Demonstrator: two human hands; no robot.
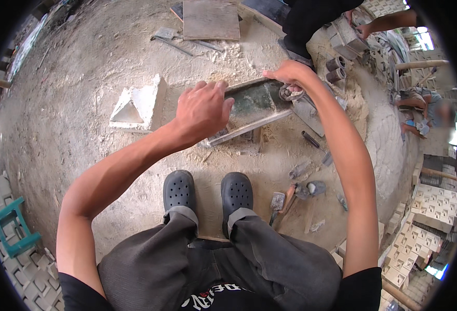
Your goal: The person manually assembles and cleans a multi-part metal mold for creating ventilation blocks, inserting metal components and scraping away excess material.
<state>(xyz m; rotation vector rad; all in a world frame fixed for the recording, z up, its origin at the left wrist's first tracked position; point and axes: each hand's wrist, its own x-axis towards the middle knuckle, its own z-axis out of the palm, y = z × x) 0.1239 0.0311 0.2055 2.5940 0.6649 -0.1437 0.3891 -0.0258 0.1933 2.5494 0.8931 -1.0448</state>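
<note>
In front of my feet a long tray-like mould (254,103) lies at a slant, with a dark green inner face and dusty, pale rims. My left hand (203,107) is bent over its left end, fingers curled and thumb along the near side; the fingertips are hidden. Over the far right end is my right hand (291,75), thumb stretched to the left along the far rim. Its other fingers curl round a bunched, greyish, rag-like wad (291,93) against the mould's right end.
Left stands a white cast block (137,106) with a pyramid-shaped face. Beyond lie a board (211,19) and metal bars. Tubes (310,139), a trowel (277,201) and bottles (315,187) lie right. A co-worker's hand (363,31) touches a block mould (347,39). A green stool (16,228) and stacked blocks (415,243) line the sides.
</note>
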